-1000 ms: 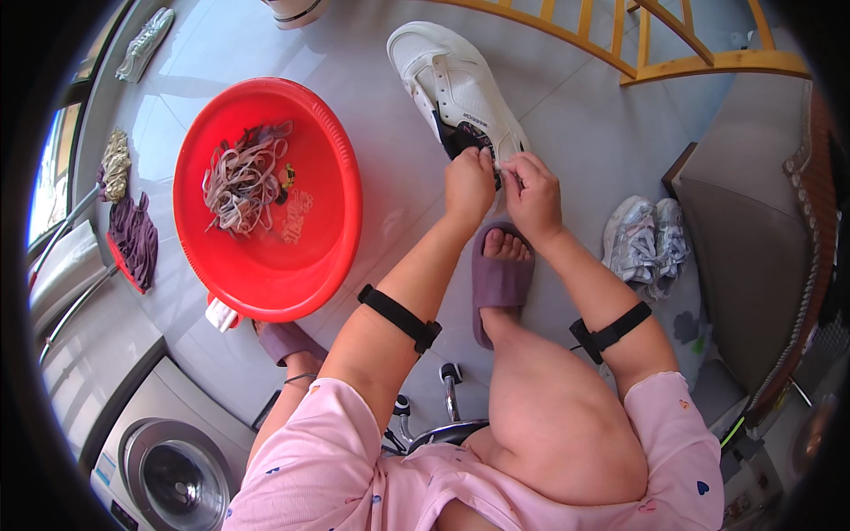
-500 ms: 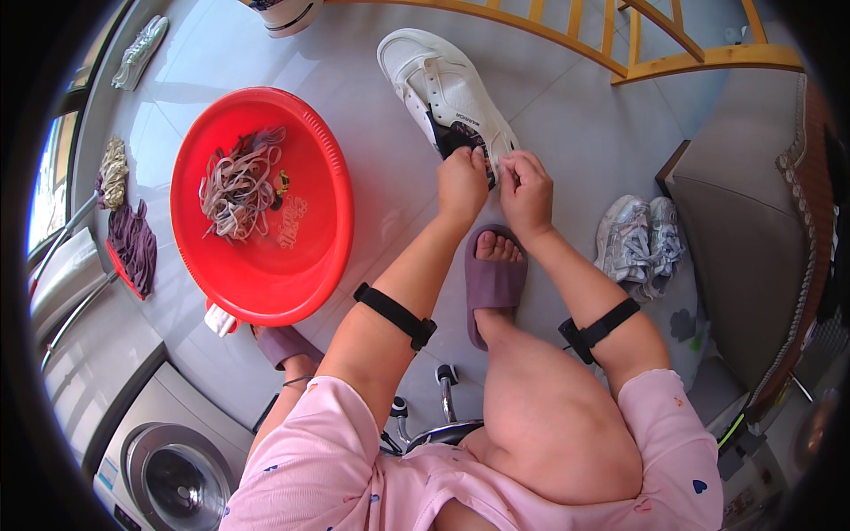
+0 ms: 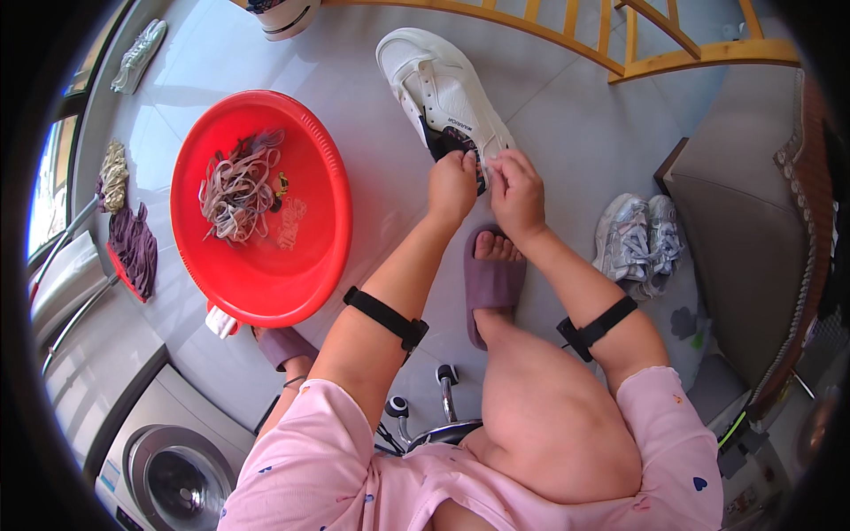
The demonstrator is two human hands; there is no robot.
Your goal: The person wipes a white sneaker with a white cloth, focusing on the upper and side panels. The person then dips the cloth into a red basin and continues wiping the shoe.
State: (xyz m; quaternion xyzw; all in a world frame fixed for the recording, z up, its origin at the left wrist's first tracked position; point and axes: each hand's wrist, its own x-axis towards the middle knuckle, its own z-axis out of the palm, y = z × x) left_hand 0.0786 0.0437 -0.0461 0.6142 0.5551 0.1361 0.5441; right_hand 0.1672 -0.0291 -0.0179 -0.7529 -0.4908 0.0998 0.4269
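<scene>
A white sneaker (image 3: 453,88) without laces lies ahead of me, toe pointing away and its heel end toward my hands. Its dark, patterned inside (image 3: 458,138) shows at the opening. My left hand (image 3: 452,188) is closed on the left side of the heel opening, fingers curled at the dark lining. Opposite it, my right hand (image 3: 518,196) pinches the right side of the heel with thumb and fingers. Both hands hide part of the heel, so what exactly the fingertips grip there is hard to make out.
Left of the sneaker stands a red basin (image 3: 274,296) with a heap of shoelaces (image 3: 239,190). Grey-white sneakers (image 3: 624,239) are beside a brown chair (image 3: 744,195) at right. A wooden rack (image 3: 699,55) stands at the back, a washing machine (image 3: 177,460) at lower left. Mop heads (image 3: 133,248) lie left.
My left hand has shifted slightly left and nearer to me along the heel opening. The right hand has moved a little left and nearer. The sneaker has barely moved.
</scene>
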